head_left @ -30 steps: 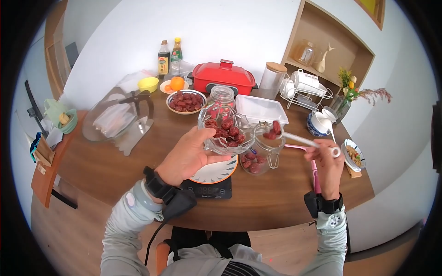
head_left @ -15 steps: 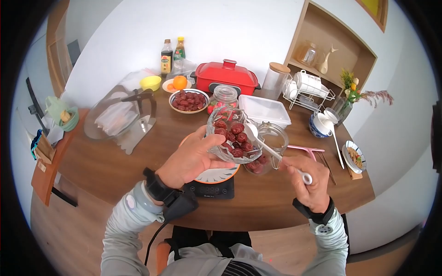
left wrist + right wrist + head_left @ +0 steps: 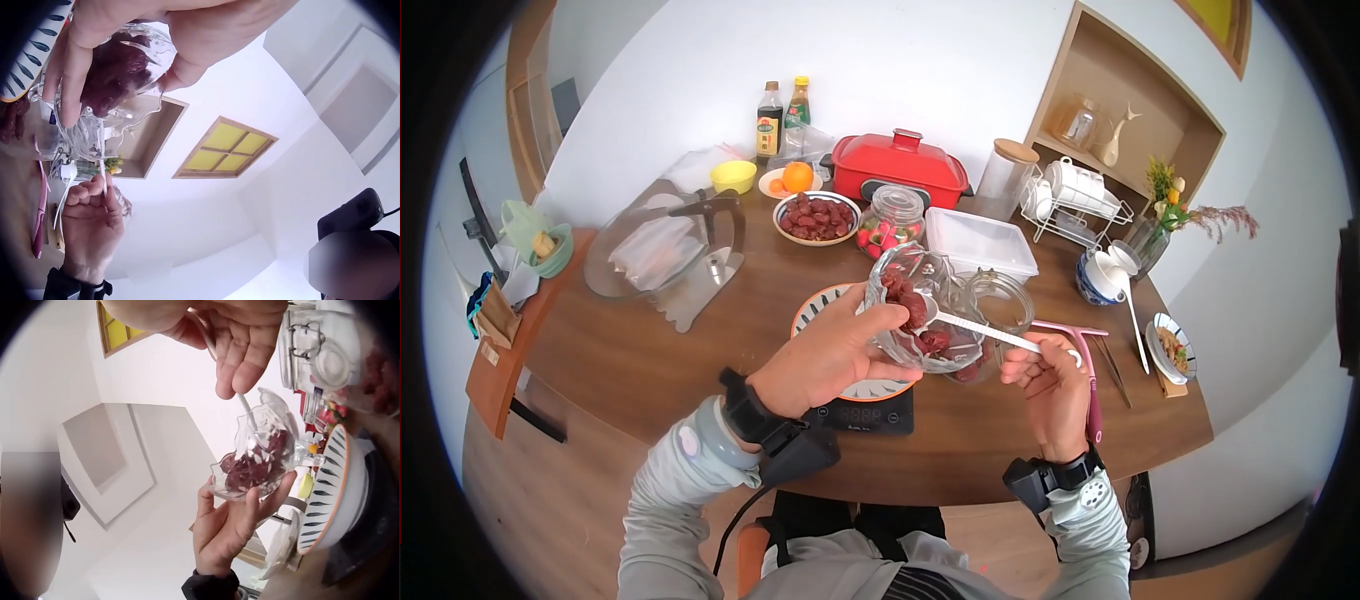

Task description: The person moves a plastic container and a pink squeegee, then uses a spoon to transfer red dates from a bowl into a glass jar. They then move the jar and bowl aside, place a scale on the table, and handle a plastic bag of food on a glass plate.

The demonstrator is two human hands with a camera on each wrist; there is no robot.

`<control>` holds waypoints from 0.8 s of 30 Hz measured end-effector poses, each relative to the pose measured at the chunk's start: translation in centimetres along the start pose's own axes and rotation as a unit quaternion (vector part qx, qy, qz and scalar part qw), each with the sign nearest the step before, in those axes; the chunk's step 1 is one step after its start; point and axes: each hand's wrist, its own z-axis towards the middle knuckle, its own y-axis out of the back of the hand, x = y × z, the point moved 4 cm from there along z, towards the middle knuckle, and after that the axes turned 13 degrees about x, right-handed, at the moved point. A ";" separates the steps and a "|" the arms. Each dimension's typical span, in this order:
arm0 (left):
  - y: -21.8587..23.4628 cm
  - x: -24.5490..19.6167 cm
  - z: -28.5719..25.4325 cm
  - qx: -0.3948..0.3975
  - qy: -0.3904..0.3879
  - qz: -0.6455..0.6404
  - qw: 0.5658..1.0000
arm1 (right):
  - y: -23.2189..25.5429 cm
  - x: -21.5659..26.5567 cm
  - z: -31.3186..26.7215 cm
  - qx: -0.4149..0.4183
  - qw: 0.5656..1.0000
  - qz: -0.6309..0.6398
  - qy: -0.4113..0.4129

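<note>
Across glass bowl, spoon (tip half-hidden)

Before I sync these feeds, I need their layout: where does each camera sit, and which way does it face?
Head: worn on the head, looking forward and down over the table; both hands and sleeves show.
Left wrist: looks past the left hand and glass bowl toward the right hand; blurred head at lower right.
Right wrist: looks past the right hand toward the left hand holding the bowl; blurred head at left.
Shared: both wrist views catch the bowl and the leaf-patterned plate.
</note>
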 end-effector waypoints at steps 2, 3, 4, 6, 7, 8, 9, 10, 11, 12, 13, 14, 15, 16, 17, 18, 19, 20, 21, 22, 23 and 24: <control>-0.1 0.0 0.1 0.005 0.002 0.004 1.000 | 0.0 -0.4 0.1 -0.003 0.999 0.030 -0.015; 0.1 0.2 0.2 0.004 -0.001 -0.001 1.000 | 0.1 -0.6 0.0 -0.005 0.999 0.045 -0.023; 0.2 0.2 0.3 0.003 -0.004 -0.004 1.000 | 0.3 -0.7 0.0 -0.009 0.998 0.055 -0.026; 0.1 0.2 0.2 0.004 -0.011 -0.013 1.000 | 0.8 -0.8 0.2 -0.014 0.997 0.075 -0.030; 0.1 0.1 0.2 0.005 -0.015 -0.017 1.000 | 0.8 -0.8 0.2 -0.013 0.997 0.074 -0.030; 0.0 0.1 0.3 0.007 -0.013 -0.019 1.000 | 0.9 -0.7 0.2 -0.013 0.997 0.073 -0.031; 0.0 0.2 0.3 0.008 -0.009 -0.021 1.000 | 0.9 -0.7 0.1 -0.014 0.997 0.072 -0.032; 0.0 0.2 0.3 0.009 -0.006 -0.023 1.000 | 0.9 -0.7 0.1 -0.016 0.997 0.071 -0.026; 0.1 0.3 0.3 0.012 -0.008 -0.026 1.000 | 0.9 -0.6 0.1 -0.016 0.997 0.070 -0.020; 0.1 0.4 0.4 0.015 -0.011 -0.028 0.999 | 0.9 -0.6 0.2 -0.017 0.997 0.069 -0.014; 0.1 0.5 0.5 0.019 -0.014 -0.030 0.999 | 1.0 -0.5 0.2 -0.017 0.997 0.072 -0.007; 0.1 0.4 0.6 0.017 -0.015 -0.033 0.999 | 1.3 -0.5 0.2 -0.017 0.997 0.075 0.000; 0.1 0.4 0.7 0.016 -0.016 -0.036 0.999 | 1.6 -0.3 0.2 -0.017 0.997 0.078 0.007; 0.1 0.3 0.8 0.014 -0.017 -0.038 0.999 | 1.7 -0.1 0.1 -0.020 0.996 0.081 0.013; 0.1 0.3 1.0 0.008 -0.025 -0.042 0.999 | 1.9 0.2 0.1 -0.023 0.996 0.084 0.018; 0.0 0.3 1.1 0.002 -0.034 -0.045 0.998 | 2.1 0.5 0.1 -0.026 0.996 0.087 0.024; 0.0 0.3 1.2 -0.004 -0.042 -0.048 0.998 | 2.4 1.0 0.1 -0.036 0.995 0.083 0.037; 0.0 0.3 1.3 -0.006 -0.046 -0.062 0.997 | 2.8 1.6 0.1 -0.046 0.995 0.078 0.050; 0.0 0.3 1.4 -0.007 -0.049 -0.076 0.996 | 3.2 2.4 0.1 -0.057 0.994 0.073 0.063; 0.1 0.4 1.5 -0.008 -0.053 -0.089 0.995 | 3.6 3.3 0.0 -0.065 0.993 0.054 0.080; 0.3 0.5 1.5 -0.003 -0.056 -0.096 0.994 | 4.4 4.1 0.0 -0.073 0.992 0.021 0.102; 0.7 0.6 1.3 0.001 -0.059 -0.102 0.993 | 4.8 4.9 -0.2 -0.083 0.989 -0.032 0.115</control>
